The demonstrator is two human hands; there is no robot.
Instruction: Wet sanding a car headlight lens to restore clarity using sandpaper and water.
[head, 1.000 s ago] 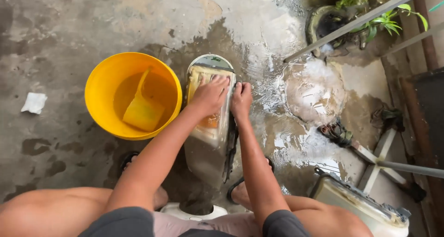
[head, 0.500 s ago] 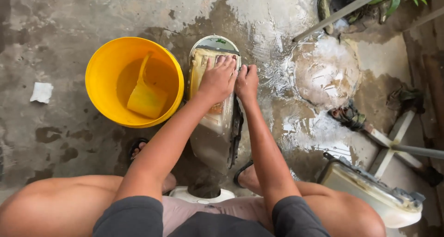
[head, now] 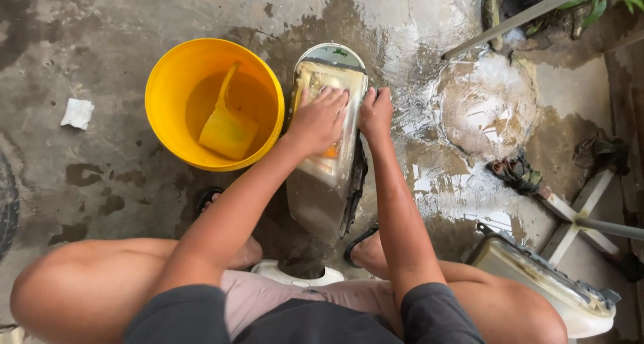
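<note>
A long clear plastic lamp housing (head: 322,183) stands tilted on the wet concrete between my knees. My left hand (head: 318,121) presses flat on its upper face, over a yellowish pad or sponge (head: 310,82) that shows beyond the fingertips. My right hand (head: 376,111) grips the housing's right edge near the top. Whether the left hand grasps the sponge or only presses on it is hidden by the palm.
A yellow bucket (head: 168,82) with murky water and a yellow scoop (head: 227,126) stands left of the housing. A second lamp housing (head: 543,283) lies at lower right. A round soapy wet patch (head: 486,106), a crumpled white scrap (head: 77,112) and metal bars (head: 590,210) lie around.
Both hands have slid slightly down the housing's face, the left hand staying flat on it. The view has shifted a little; the bucket and scoop remain in place.
</note>
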